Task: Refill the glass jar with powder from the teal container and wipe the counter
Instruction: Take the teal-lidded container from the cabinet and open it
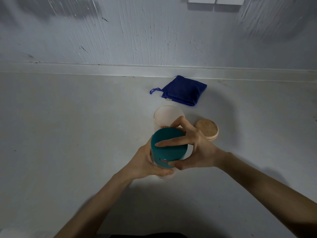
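The teal container (167, 152) stands near the middle of the counter (68, 126) with its teal lid on. My left hand (149, 165) grips the container's body from the left and below. My right hand (192, 148) grips the lid from the right, with fingers spread over its top and side. Just behind the container stands the open glass jar (167, 115), with a little brownish powder showing inside. The jar's cork lid (207, 128) lies flat on the counter to its right. A folded blue cloth (184, 91) lies further back near the wall.
A pale wall (154, 40) with a low ledge runs along the back of the counter. White socket plates (214, 2) sit high on the wall. Dark clothing shows at the bottom edge.
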